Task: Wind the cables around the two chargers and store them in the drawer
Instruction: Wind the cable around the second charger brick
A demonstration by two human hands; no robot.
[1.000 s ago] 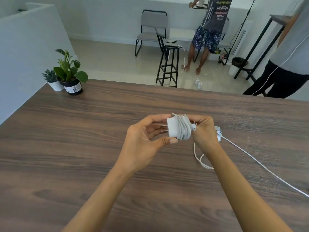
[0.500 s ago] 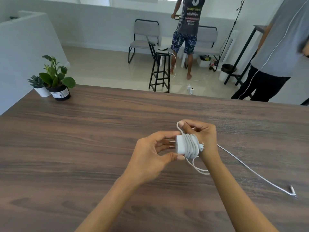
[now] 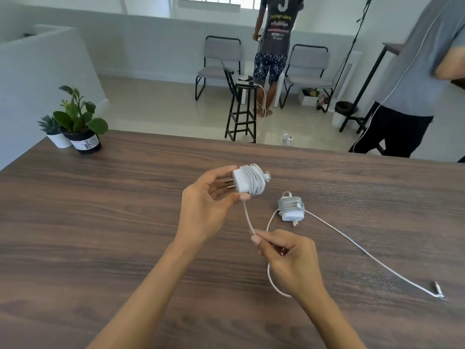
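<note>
Head view, left hand: the left hand (image 3: pixel 206 205) is holding the first charger (image 3: pixel 247 181) up off the table (image 3: pixel 100 222), thumb and fingertips curled round its white body, the two pins pointing toward the palm.
Head view, right hand: the right hand (image 3: pixel 289 258) is pinching the loose cable (image 3: pixel 247 217) that is hanging from that charger, drawing it out below the block; more slack is looping down behind the wrist.
Head view, second charger: the second charger (image 3: pixel 290 209) is lying on the table just beyond the right hand, pins facing the wearer, mostly wrapped, with a long tail (image 3: pixel 364 253) trailing off to the right and ending in a connector (image 3: pixel 439 293).
Progress: I'd judge it roughly half done. Both chargers are carrying several turns, but each is still showing a free length to wind in, and neither is stored.
Drawer: no drawer is showing anywhere in this view.
Counts: two chargers, two cables, two working hands.
Around the room: two potted plants (image 3: pixel 75 127) are sitting at the table's far left corner; two other people are standing beyond the table, near two chairs and a black stool (image 3: pixel 241 112).
</note>
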